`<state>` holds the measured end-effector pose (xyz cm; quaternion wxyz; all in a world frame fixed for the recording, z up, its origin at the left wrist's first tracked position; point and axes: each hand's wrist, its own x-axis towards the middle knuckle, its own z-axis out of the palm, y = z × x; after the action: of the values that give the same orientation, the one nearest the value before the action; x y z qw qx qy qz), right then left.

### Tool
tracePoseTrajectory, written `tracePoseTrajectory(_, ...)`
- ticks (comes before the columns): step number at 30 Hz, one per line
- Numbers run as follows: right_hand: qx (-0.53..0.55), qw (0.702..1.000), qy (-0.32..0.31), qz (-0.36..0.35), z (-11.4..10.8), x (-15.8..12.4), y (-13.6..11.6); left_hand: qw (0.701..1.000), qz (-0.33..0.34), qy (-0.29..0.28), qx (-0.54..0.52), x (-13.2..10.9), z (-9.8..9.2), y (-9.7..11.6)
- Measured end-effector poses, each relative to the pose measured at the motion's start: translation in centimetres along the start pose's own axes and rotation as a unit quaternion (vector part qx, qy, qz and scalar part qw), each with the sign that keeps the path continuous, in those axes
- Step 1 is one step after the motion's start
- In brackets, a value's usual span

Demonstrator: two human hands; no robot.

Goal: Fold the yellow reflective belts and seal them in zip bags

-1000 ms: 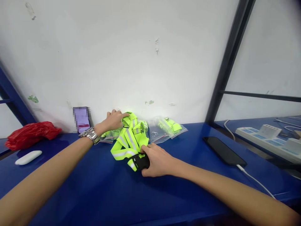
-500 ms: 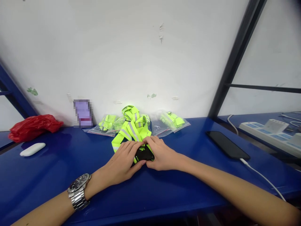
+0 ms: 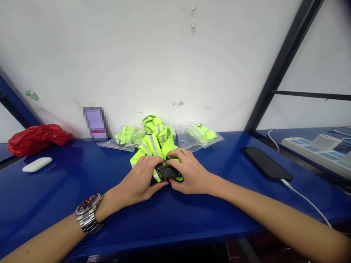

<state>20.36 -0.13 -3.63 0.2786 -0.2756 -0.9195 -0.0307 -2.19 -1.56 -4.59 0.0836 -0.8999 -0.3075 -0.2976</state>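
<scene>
Both hands meet at a black plastic buckle [image 3: 168,172] on a neon-yellow reflective strap [image 3: 155,146] with silver stripes. My left hand [image 3: 142,179] pinches the buckle's left side, thumb below and fingers above. On the other side, my right hand [image 3: 190,171] is closed round its right end, with a loop of yellow strap between the fingers. The two buckle halves look joined, though fingertips cover part of them. The rest of the strap lies bunched on the blue table [image 3: 164,219] behind my hands.
Clear bags with folded yellow straps lie behind, at left [image 3: 126,137] and right [image 3: 203,134]. A red plastic bag [image 3: 40,138], a white case [image 3: 37,164] and a propped phone [image 3: 95,123] are on the left. On the right are a cabled black phone [image 3: 265,163] and a power strip [image 3: 315,151].
My fingers have shifted on the buckle, and more of its black front shows. A loop of strap now shows in my right hand. The camera view has tilted slightly down.
</scene>
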Motion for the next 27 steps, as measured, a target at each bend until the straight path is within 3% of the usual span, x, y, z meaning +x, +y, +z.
tracePoseTrajectory(10, 0.072, 0.997, 0.008, -0.01, 0.3, 0.0, -0.2, 0.999, 0.044, -0.005, 0.022, 0.4, -0.3, 0.1)
tracePoseTrajectory(21, -0.022, 1.0, 0.011, -0.014, -0.9, -0.3, 1.0, 0.998, 0.045, 0.021, 0.03, 0.1, -0.5, -0.8)
tracePoseTrajectory(27, 0.011, 1.0, 0.009, 0.014, -1.3, -0.5, 2.6, 0.998, 0.035, 0.035, 0.037, 0.0, -0.7, -1.4)
